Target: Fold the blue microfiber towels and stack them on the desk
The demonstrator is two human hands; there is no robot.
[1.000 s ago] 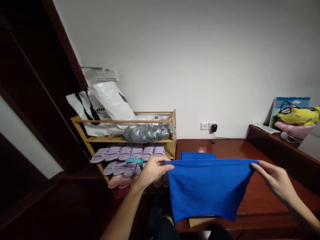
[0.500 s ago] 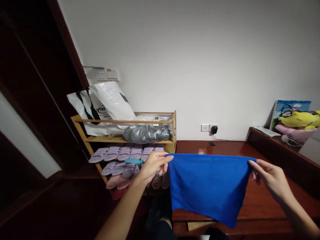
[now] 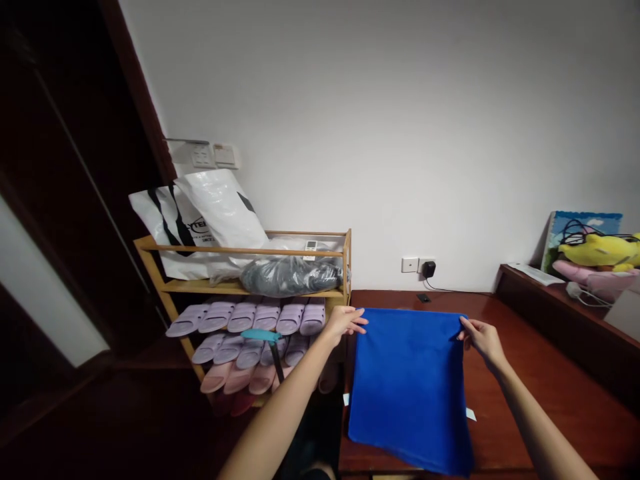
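Head view: from the wearer's head, forward and down
Bench (image 3: 540, 393): below, near
Wall (image 3: 400, 133): faced, beyond the bench
Left hand (image 3: 345, 323), right hand (image 3: 484, 340): near

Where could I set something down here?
The widest bare patch of the red table lies between the right forearm and the dark ledge. A narrower strip runs between the blue cloth and the wall. The rack is crowded with slippers and bags, and the ledge holds a yellow toy.
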